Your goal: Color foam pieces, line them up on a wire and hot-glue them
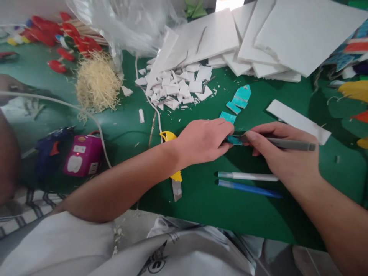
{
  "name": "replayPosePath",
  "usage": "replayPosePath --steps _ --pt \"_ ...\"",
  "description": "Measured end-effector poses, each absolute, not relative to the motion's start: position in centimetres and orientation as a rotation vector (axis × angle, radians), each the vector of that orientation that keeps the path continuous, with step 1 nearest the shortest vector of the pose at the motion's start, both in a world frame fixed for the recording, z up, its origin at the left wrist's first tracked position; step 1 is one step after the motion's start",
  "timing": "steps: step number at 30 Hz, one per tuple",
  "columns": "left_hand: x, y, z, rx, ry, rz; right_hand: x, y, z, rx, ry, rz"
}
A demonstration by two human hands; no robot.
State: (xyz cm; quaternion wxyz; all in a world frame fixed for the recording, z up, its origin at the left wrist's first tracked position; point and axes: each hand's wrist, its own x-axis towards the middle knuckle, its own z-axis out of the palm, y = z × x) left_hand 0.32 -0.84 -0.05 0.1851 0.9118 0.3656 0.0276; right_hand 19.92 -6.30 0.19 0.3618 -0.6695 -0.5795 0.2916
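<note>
My right hand (287, 149) is closed round a grey marker pen (294, 144), its tip pointing left onto a small turquoise-coloured foam piece (236, 140). That piece is pinched by my left hand (208, 138), whose fingers curl and partly cover it. Just above my left fingers lies a turquoise piece (228, 116), with more turquoise pieces (241, 97) beyond it. Below my hands rest a white pen (247, 176) and a blue pen (250, 188). A yellow box cutter (176, 176) lies under my left forearm, its blade exposed and its middle hidden.
White foam sheets (281, 34) are stacked at the back, beside a heap of foam scraps (181, 86) and a plastic bag (129, 23). A foam strip (299, 120) lies right. Leftward are pale shredded strands (97, 82), red pieces (57, 66), a purple box (83, 155) and a white cable (86, 113).
</note>
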Motion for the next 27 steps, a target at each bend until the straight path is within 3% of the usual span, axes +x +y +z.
replayPosePath --steps 27 --pt "0.32 -0.78 0.08 2.539 1.034 0.044 19.55 -6.39 0.56 -1.725 -1.445 0.785"
